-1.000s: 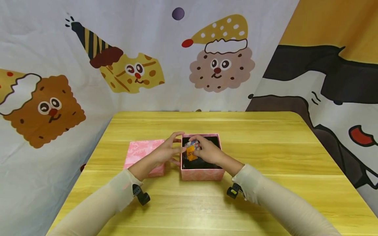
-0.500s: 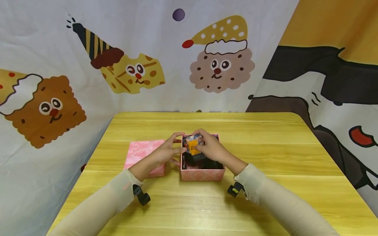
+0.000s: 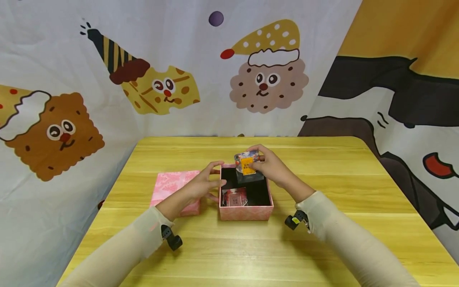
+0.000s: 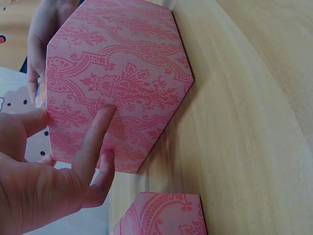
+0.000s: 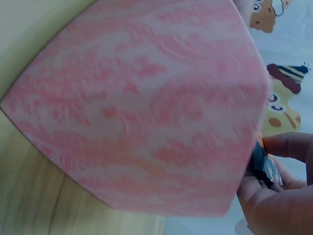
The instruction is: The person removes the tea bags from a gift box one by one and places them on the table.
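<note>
In the head view, a pink patterned box stands uncovered, its inside black. My left hand holds its left wall, thumb over the rim; the left wrist view shows fingers against the patterned side. Over the box's far right part, my right hand pinches a small colourful packet with an orange label; its exact kind is unclear. Below it is a dark shape that may be its side. A reddish packet with a square label lies in the box's near left corner. The right wrist view mostly shows the box's side.
Left of the box, a pink patterned lid lies on the wooden table, partly behind my left hand and forearm. A printed cartoon cloth hangs behind the table.
My right hand has lifted the orange-labelled packet from inside the box, up and toward the far right. The reddish packet has come into view. My left hand has stayed on the box.
</note>
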### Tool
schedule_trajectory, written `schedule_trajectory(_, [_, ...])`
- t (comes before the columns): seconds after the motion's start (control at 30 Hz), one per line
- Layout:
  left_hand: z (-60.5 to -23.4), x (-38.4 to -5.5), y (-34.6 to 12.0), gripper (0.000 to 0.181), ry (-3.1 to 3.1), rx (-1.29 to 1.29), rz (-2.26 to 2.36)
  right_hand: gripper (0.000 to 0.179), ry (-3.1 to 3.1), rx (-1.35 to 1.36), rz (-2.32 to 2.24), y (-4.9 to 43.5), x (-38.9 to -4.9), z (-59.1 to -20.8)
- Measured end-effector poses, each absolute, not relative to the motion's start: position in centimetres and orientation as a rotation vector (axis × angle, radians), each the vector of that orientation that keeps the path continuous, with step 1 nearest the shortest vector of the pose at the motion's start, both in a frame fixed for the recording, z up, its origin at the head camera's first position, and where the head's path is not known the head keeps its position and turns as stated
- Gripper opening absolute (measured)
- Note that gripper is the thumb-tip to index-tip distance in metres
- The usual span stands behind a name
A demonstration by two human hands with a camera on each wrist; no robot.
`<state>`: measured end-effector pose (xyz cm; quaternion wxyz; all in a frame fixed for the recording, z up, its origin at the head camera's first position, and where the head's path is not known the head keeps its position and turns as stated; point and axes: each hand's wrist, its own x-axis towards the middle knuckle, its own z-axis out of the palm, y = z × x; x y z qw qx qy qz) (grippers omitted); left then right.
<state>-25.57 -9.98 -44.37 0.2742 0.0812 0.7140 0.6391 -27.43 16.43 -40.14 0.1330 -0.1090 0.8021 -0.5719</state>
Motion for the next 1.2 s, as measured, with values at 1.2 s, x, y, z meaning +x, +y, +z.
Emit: schedule_trajectory(1.2, [-44.6,-25.4,-10.0,0.067,1.927,0.217,1.734,0.046,2.161,0.08,-1.877,25.1,-31.1,-41.8])
